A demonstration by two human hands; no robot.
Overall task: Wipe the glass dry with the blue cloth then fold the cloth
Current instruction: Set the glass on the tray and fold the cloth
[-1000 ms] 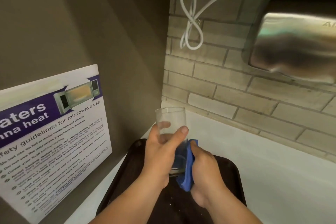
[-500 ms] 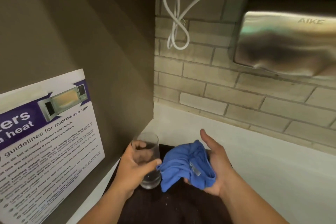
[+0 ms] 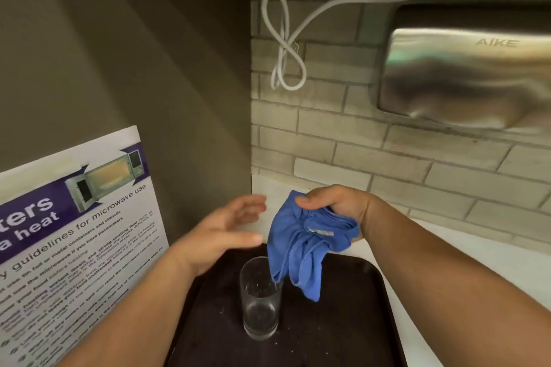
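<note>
White tabletop (image 3: 447, 250) in a brick-walled corner, dark tray (image 3: 343, 334) below my hands. Glass (image 3: 261, 301) stands upright on the tray, freeing my left hand (image 3: 220, 235), open and empty. My right hand (image 3: 334, 202) pinches the blue cloth (image 3: 304, 247), hanging bunched for folding.

Dark tray (image 3: 343, 322), microwave poster (image 3: 74, 232), steel hand dryer (image 3: 471, 74), looped cord (image 3: 283, 53).

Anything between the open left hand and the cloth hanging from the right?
Nothing: in the head view only a bare gap parts the left hand from the blue cloth; the glass stands lower, on the tray.
</note>
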